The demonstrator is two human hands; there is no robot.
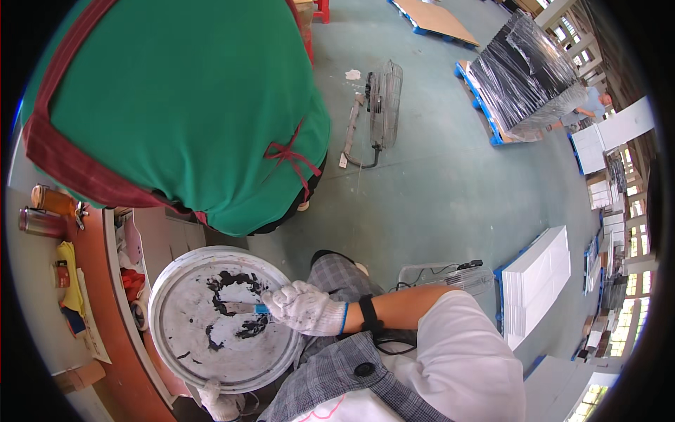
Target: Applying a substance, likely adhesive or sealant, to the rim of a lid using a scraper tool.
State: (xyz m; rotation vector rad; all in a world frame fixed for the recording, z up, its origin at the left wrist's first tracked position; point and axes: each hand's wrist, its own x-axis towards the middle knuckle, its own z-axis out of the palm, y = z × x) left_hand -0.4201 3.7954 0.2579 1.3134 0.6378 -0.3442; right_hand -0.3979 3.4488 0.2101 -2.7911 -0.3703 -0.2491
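A large round white lid [171, 344] with a raised rim sits before me, its face smeared with black patches. My right hand [302, 309], in a white knit glove, is closed around the blue handle of a scraper [242, 307]. The scraper's pale blade lies over the middle of the lid, among the black smears. At the lid's near rim is my left hand [219, 402], also gloved, its fingers closed on the edge. Part of that hand is cut off by the lower edge of the view.
A person in a green apron [204, 105] bends close ahead. To the left runs a red-brown bench [112, 309] with a metal flask [42, 222] and yellow cloth [70, 278]. A floor fan [383, 105], a wrapped pallet load [524, 77] and stacked white sheets [538, 281] stand right.
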